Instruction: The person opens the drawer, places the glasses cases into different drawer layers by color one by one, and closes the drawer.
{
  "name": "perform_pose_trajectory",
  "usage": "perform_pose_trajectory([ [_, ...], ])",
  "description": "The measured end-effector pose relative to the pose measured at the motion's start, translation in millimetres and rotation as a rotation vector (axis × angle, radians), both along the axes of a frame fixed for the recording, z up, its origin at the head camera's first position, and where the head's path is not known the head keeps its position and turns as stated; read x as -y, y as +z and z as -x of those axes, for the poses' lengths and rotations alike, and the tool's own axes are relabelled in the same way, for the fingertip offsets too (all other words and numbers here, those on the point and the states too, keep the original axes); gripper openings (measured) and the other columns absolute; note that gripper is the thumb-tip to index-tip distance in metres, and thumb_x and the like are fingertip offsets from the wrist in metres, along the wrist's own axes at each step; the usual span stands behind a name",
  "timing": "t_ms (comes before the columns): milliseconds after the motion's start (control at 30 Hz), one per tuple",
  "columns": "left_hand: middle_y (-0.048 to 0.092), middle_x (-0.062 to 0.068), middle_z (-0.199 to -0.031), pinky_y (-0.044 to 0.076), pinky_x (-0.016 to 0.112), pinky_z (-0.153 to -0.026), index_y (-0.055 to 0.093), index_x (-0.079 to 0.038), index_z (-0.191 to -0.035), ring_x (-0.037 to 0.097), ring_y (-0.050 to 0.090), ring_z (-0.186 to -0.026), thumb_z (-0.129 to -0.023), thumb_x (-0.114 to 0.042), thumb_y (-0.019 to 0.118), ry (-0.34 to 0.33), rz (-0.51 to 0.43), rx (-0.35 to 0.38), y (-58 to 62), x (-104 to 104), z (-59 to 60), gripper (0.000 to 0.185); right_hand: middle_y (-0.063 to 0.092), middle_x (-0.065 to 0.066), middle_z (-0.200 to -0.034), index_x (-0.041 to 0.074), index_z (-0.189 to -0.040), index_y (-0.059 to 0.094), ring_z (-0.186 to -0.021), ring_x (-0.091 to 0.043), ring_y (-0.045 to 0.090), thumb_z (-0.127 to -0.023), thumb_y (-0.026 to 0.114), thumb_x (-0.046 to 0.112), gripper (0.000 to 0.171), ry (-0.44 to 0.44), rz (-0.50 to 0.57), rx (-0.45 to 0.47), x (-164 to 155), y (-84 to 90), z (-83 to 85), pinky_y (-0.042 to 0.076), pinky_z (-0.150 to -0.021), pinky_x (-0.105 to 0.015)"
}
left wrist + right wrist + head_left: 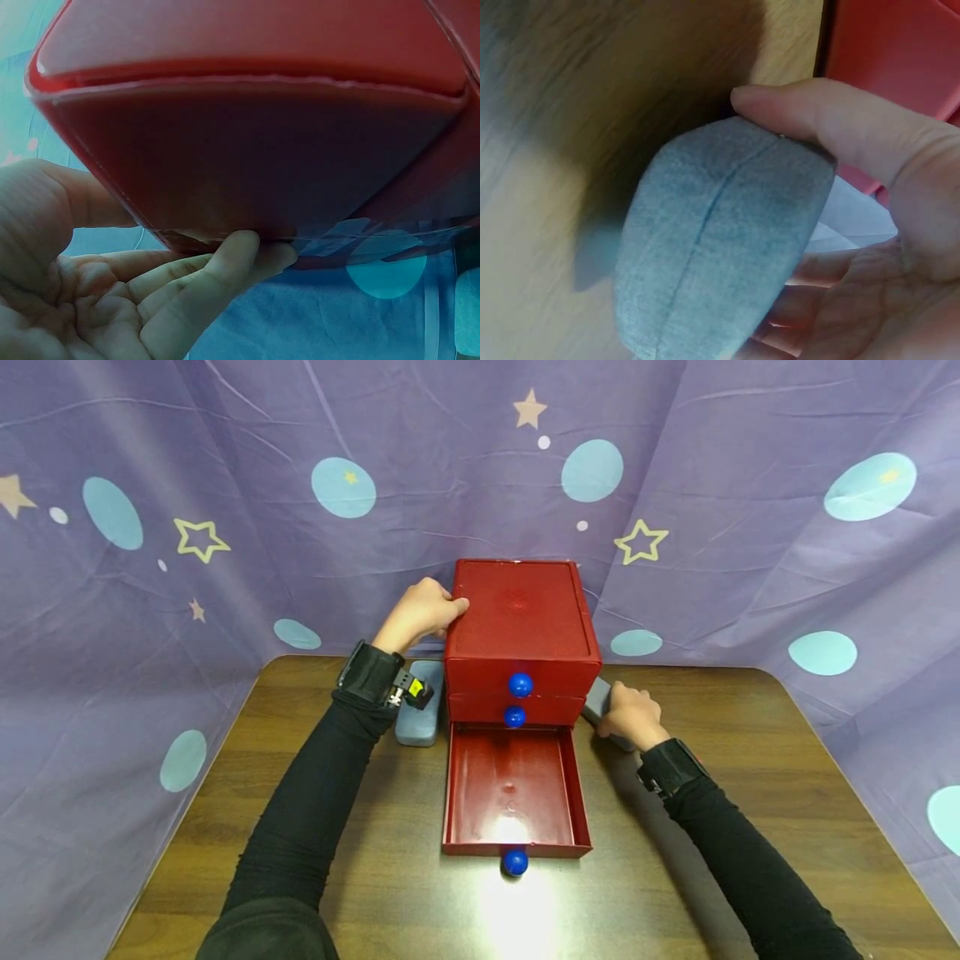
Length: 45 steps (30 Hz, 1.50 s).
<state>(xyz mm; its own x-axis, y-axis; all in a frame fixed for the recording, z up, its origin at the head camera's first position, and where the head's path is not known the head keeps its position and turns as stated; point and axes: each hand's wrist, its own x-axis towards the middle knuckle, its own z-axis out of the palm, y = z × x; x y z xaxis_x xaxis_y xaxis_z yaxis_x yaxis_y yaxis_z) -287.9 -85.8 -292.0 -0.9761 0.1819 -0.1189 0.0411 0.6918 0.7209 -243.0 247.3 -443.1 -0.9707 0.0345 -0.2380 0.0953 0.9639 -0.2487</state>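
Observation:
A red three-drawer chest (521, 610) with blue knobs stands mid-table. Its bottom drawer (510, 777) is pulled out toward me and holds nothing. My left hand (423, 610) grips the chest's upper left edge, thumb on the lid; in the left wrist view its fingers (195, 277) curl against the chest's side (255, 142). My right hand (632, 714) holds a grey fabric case (596, 697) just right of the chest. In the right wrist view the thumb (817, 112) lies over that case (712, 247), fingers beneath it.
A second grey-blue case (420, 714) lies on the table left of the chest, under my left wrist. The brown wooden table (750, 760) is walled on three sides by a purple cloth (225, 485) with stars and circles. The open drawer's knob (514, 862) points at me.

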Motion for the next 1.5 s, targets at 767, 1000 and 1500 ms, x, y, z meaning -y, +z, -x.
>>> perform_pose_trajectory([
  [767, 0.031, -0.007, -0.050, 0.044, 0.024, -0.056, 0.038, -0.015, -0.055, 0.012, 0.053, -0.050, -0.103, -0.025, 0.057, 0.011, 0.013, 0.004, -0.4, -1, 0.5, 0.053, 0.056, -0.044, -0.114, -0.011, -0.121, 0.043, -0.106, -0.059, 0.059, -0.065, 0.095, 0.031, 0.087, 0.063, -0.064, -0.057, 1, -12.8, -6.4, 0.054, -0.079, -0.064],
  [1000, 0.032, -0.007, -0.050, 0.046, 0.024, -0.058, 0.039, -0.015, -0.055, 0.012, 0.056, -0.052, -0.103, -0.026, 0.057, 0.008, 0.005, 0.014, 1.9, 0, -0.5, 0.053, 0.059, -0.040, -0.107, -0.006, -0.121, 0.039, -0.096, -0.055, 0.065, -0.067, 0.094, 0.030, 0.086, 0.076, -0.057, -0.044, -1, -11.9, -6.7, 0.056, -0.069, -0.060],
  [1500, 0.030, -0.007, -0.050, 0.047, 0.025, -0.059, 0.038, -0.015, -0.055, 0.014, 0.057, -0.052, -0.103, -0.026, 0.056, 0.001, 0.010, 0.005, 1.0, 0, -1.9, 0.053, 0.064, -0.038, -0.104, -0.001, -0.120, 0.045, -0.091, -0.055, 0.067, -0.064, 0.093, 0.021, 0.077, 0.065, -0.047, -0.092, -7, -4.0, -14.7, 0.054, -0.063, -0.059],
])
